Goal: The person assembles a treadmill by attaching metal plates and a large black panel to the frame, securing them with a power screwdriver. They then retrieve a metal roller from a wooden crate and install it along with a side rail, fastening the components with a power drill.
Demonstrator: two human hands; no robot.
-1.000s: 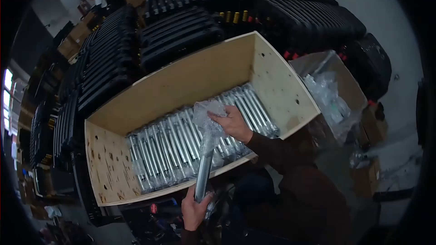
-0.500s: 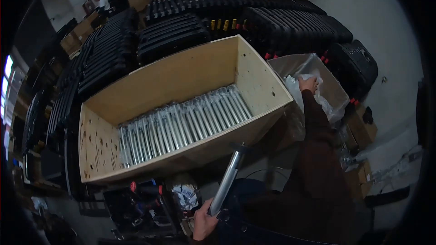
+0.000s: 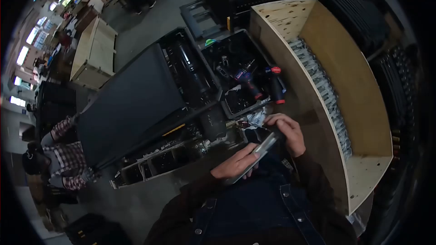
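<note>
My left hand is wrapped round a silvery metal tube, which slants up to the right in front of my apron. At the tube's upper end is my right hand, its fingers bent and drawn together; I cannot tell what they hold. A dark shape shows beneath that palm, by the tube's end. Just beyond my hands lies a crumpled white-and-blue packet. Past it, an open black tool case holds a power drill, with a red-and-black power tool at its right side.
A long wooden crate with rows of plastic-wrapped tubes stands to my right. Leftward, a large black panel assembly extends towards a person in a checked shirt. Another wooden crate stands farther back. Black cases line the far right.
My view has swung left, putting the crate on my right. My right hand has left the plastic-lined box and come to the tube, which my left hand still holds and has raised before me.
</note>
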